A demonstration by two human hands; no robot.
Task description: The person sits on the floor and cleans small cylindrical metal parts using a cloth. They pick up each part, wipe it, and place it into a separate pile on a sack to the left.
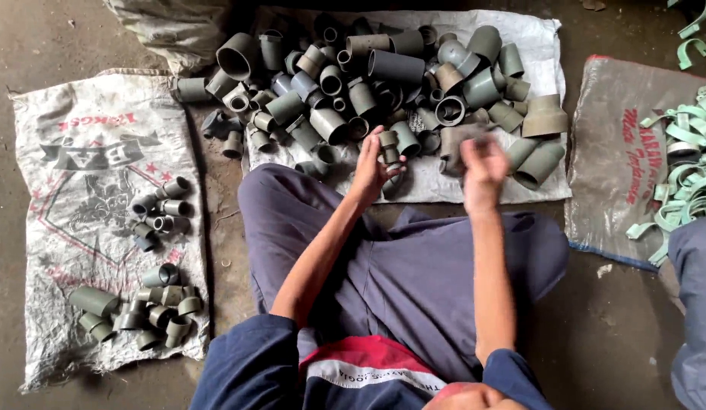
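While left hand (370, 168) grips 1 small grey fitting (389, 146), right hand (483, 168) is blurred, grasp unclear; 2 sorted clusters lie on left sack (80, 152).

Small grey pipe fitting (389, 146), short cylinder w/ collar, stands upright, gripped by left hand (372, 168) at near edge of white sack (474, 186).

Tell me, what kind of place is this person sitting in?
Probably a small workshop or sorting yard for plastic pipe parts. A heap of grey pipe fittings lies on a white sack spread over a bare dirty floor, with pale green clips piled nearby.
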